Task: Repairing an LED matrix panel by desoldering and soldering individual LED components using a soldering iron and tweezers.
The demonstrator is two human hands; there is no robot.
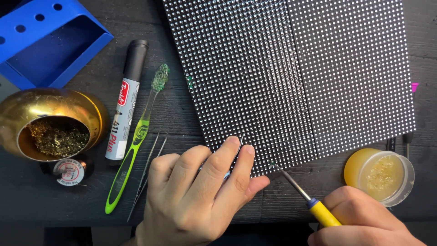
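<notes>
A black panel (291, 73) covered in rows of tiny white dots lies tilted across the dark wooden table. My left hand (200, 191) rests on the panel's near edge and pinches a thin metal pair of tweezers (236, 148) between its fingertips. My right hand (364, 221) grips a soldering iron (309, 198) with a yellow and blue handle. Its metal tip touches the panel's bottom edge just right of my left fingers.
A yellow tub of flux (380, 175) stands at the right. At the left lie a second pair of tweezers (148, 175), a green toothbrush (136, 139), a white marker (125, 102), a gold bowl of brass wool (54, 125), a small solder spool (69, 172) and a blue metal stand (50, 41).
</notes>
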